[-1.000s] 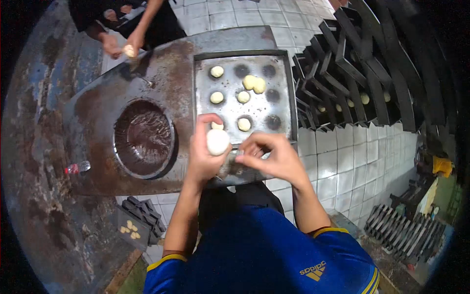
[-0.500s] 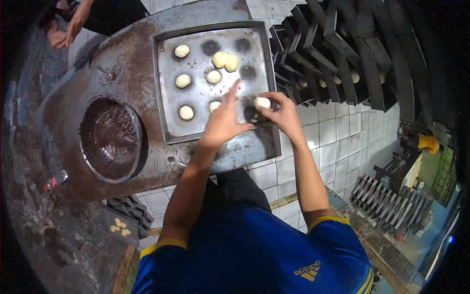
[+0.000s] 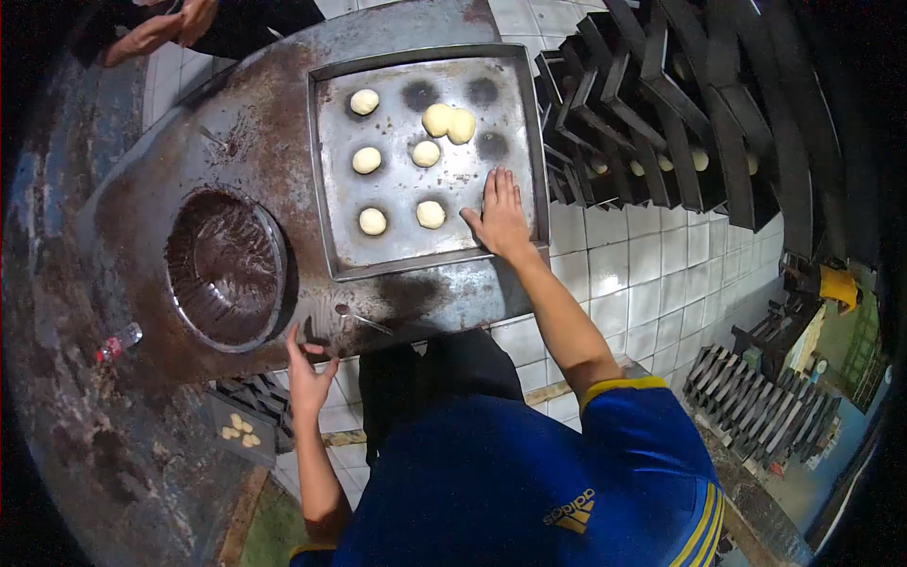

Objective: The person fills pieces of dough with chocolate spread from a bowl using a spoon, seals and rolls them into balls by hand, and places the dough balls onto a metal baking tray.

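My right hand (image 3: pixel 503 215) lies flat in the near right corner of a metal baking tray (image 3: pixel 326 203), fingers together and thumb out. Whatever is under its palm is hidden. Several pale dough balls (image 3: pixel 367 160) sit apart on the tray, and two more stuck together (image 3: pixel 449 123) lie toward its far side. My left hand (image 3: pixel 310 373) is empty, fingers apart, at the table's near edge. Close to it are a spoon (image 3: pixel 364 319) and a round bowl (image 3: pixel 274 255) smeared inside with something dark.
The tray rests on a stained metal table (image 3: pixel 255 104). Dark stacked trays (image 3: pixel 661 113) stand on the right, with pale balls among them. A red-labelled bottle (image 3: pixel 118 342) lies at left. Another person's hands (image 3: pixel 156 33) show at the top left. A lower tray (image 3: pixel 236 430) holds dough pieces.
My left hand has moved from over the tray down and left to the table edge. The right hand held a dough ball; now it lies flat and the ball is out of sight.
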{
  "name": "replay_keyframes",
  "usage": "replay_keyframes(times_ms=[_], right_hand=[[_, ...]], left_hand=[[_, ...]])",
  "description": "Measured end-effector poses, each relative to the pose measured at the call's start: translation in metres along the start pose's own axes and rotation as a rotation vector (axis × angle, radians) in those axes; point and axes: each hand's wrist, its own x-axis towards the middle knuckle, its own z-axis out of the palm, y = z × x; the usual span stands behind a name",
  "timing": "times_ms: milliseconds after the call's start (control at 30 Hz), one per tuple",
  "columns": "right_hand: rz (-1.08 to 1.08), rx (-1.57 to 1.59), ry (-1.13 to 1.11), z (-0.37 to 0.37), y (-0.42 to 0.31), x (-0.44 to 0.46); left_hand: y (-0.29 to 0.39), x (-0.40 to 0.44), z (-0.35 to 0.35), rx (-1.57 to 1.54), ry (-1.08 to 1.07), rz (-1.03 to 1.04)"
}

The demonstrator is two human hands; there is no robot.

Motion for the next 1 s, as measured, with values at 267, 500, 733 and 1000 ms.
replay_keyframes(times_ms=[267,500,733,1000], right_hand=[[0.036,0.392,0.065,-0.055,0.001,0.066],[-0.079,0.115,-0.095,-0.05,-0.009,0.178],[-0.028,0.5,-0.527,-0.091,0.006,0.163],[0.167,1.611,-0.323,-0.169,-0.021,0.011]], left_hand=[[0.033,0.0,0.022,-0.117,0.077,-0.028],[0.195,0.149,0.093,-0.13,-0.154,0.558],[0.252,0.305,0.189,0.261,-0.166,0.747],[0.275,0.236,0.154,-0.392,-0.319,0.393]])
